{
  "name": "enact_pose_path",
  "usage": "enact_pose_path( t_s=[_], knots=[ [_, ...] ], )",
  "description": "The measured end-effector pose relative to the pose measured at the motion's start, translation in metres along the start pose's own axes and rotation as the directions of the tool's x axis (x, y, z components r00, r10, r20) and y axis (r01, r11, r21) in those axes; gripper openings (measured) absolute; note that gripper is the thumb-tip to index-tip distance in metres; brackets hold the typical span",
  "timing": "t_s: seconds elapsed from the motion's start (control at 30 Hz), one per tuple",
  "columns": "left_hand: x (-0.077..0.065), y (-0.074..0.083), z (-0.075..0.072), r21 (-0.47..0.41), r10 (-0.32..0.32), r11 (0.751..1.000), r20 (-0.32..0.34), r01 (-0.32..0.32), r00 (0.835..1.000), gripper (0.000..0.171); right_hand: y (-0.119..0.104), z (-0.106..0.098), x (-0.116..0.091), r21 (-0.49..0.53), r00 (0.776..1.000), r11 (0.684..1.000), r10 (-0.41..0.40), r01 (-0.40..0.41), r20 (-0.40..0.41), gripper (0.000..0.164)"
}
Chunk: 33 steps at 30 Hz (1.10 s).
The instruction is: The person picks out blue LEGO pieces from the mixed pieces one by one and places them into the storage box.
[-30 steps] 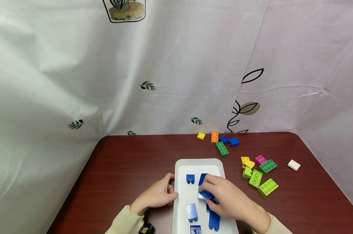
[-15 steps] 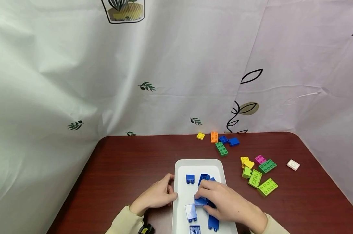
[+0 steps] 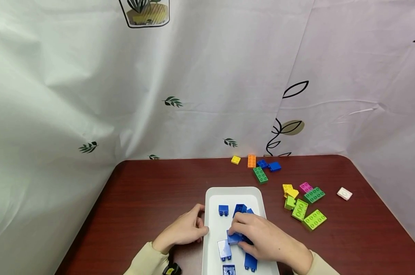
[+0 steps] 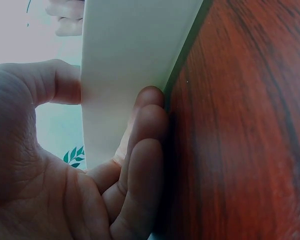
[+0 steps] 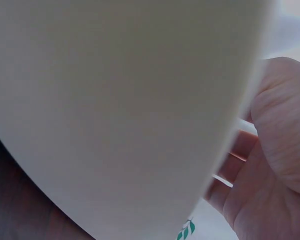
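A white tray [image 3: 212, 221] holding several blue bricks stands at the front of the table. My left hand [image 3: 184, 229] grips its left side. In the left wrist view the thumb [image 4: 67, 82] is at the rim and the fingers [image 4: 145, 175] lie against the outer wall. Inside the tray my right hand [image 3: 262, 236] pinches a blue brick [image 3: 233, 238], smooth face up, just above another blue brick [image 3: 224, 250]. The tray's outer wall [image 5: 130, 110] fills most of the right wrist view and hides the fingertips of the right hand [image 5: 275, 150].
Right of the tray lie lime bricks [image 3: 315, 220], a green brick [image 3: 314, 195], a pink brick [image 3: 306, 187], yellow pieces [image 3: 291, 191] and a white brick [image 3: 344, 193]. Orange [image 3: 251, 161], yellow, green and blue bricks lie near the back edge. A patterned curtain [image 3: 200, 76] hangs behind.
My right hand has shifted the pinched blue brick left and toward me within the tray, uncovering more of the blue bricks behind it. The left hand stays on the tray's side.
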<state>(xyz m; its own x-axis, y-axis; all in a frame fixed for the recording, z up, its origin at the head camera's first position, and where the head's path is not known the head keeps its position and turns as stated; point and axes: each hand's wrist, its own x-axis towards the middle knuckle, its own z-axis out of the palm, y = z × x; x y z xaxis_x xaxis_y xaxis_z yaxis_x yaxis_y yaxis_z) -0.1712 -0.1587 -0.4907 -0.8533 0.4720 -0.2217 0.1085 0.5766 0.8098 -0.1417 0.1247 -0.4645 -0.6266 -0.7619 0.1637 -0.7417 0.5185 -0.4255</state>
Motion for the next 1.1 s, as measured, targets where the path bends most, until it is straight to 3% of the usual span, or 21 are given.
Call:
enact_pose_path(
  t_s=[0.37,0.47,0.63,0.73,1.1],
  knots=[
    [-0.0003,0.0008,-0.0005,0.005,-0.004,1.000,-0.002,0.004,1.000,0.055,-0.0006,-0.0002,0.0000,-0.008,1.000,1.000,0.019,-0.019,0.009,0.026],
    [-0.0003,0.0005,-0.0003,0.008,-0.001,1.000,-0.001,0.001,1.000,0.055,-0.0013,-0.0009,-0.0006,-0.022,0.999,0.999,0.028,-0.027,0.025,0.035],
    [-0.0009,0.0009,-0.0004,-0.002,0.002,1.000,0.003,-0.002,1.000,0.054,-0.0029,-0.0036,-0.0030,-0.047,0.996,0.997,0.062,-0.059,0.059,0.068],
    [-0.0013,0.0013,-0.0004,-0.005,0.001,1.000,0.001,-0.001,1.000,0.055,-0.0037,-0.0053,-0.0047,-0.043,0.994,0.996,0.087,-0.084,0.066,0.078],
    [-0.0008,0.0013,-0.0004,0.001,0.001,1.000,0.002,-0.001,1.000,0.056,-0.0018,-0.0081,-0.0063,-0.034,0.993,0.995,0.099,-0.097,0.069,0.081]
  ],
)
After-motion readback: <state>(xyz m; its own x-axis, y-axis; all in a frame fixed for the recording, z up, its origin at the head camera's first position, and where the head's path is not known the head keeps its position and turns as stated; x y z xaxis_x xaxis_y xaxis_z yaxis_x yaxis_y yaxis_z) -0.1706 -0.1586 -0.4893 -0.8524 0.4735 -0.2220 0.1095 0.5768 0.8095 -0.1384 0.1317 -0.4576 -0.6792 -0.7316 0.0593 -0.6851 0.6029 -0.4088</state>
